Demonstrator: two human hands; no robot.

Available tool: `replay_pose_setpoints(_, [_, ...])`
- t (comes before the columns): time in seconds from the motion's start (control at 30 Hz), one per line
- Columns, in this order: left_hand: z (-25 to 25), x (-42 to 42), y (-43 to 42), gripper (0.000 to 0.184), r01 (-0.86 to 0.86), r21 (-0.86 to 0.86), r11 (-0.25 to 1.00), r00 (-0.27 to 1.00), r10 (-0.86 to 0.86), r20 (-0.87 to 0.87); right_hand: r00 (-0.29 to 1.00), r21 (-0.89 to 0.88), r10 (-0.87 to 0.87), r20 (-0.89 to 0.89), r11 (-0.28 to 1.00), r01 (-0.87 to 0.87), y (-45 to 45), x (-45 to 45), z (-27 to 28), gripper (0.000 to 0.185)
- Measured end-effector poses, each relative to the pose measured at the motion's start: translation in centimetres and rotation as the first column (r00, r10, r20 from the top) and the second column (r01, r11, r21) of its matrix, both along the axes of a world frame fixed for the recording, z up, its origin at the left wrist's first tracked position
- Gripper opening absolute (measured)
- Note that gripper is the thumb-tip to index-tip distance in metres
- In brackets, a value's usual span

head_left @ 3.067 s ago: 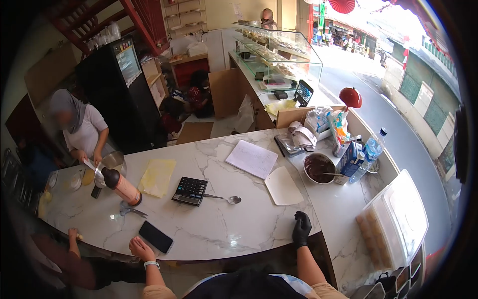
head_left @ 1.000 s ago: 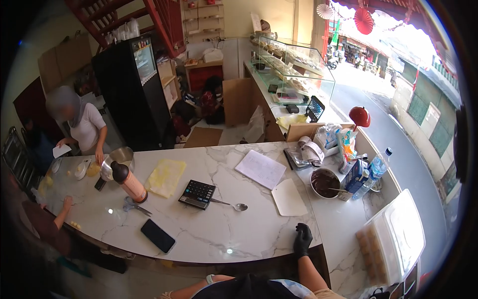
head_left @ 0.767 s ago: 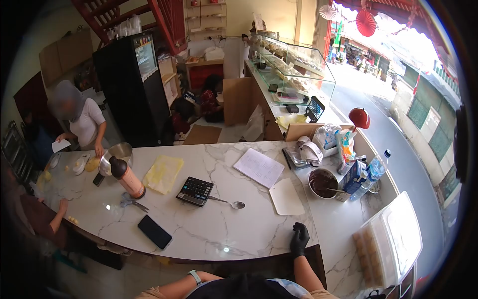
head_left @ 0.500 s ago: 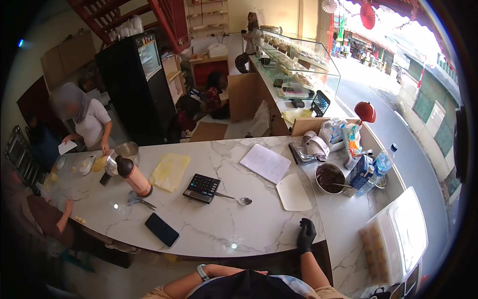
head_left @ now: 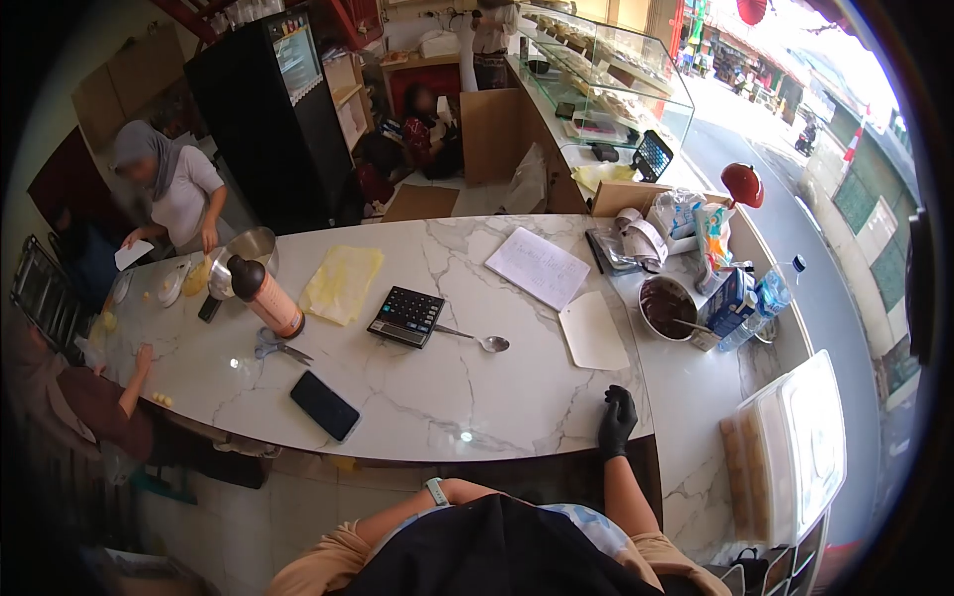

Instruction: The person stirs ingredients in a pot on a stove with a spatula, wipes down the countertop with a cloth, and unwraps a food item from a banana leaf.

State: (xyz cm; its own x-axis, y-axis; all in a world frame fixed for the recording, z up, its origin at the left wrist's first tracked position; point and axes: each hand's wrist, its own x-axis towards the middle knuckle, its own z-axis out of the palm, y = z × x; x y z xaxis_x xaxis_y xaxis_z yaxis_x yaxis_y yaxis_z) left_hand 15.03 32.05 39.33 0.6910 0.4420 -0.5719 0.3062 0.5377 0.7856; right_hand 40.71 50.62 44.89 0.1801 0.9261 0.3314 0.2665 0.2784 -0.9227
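While fingers [head_left: 618, 393] curl, right hand [head_left: 617, 422] rests on counter [head_left: 517, 407].

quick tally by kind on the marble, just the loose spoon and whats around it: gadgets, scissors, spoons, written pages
Gadgets: 2 (calculator, phone)
Scissors: 1
Loose spoon: 1
Written page: 1
Total: 5

My left hand hidden here by my dark clothing [head_left: 497, 548], writing on the notebook [head_left: 538, 268] beyond my right hand [head_left: 618, 412] too small, farther out a standing person [head_left: 492, 42] cropped headless up top
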Motion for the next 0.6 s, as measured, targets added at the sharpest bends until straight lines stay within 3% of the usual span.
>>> replay_pose_setpoints(0.6, [-6.0, -6.2, -4.8, 0.075, -0.068, -0.103, 0.992, 0.984, 0.049, -0.172, 0.999, -0.023, -0.029, 0.029, 0.999, 0.030, -0.2, -0.1, 0.1, 0.024])
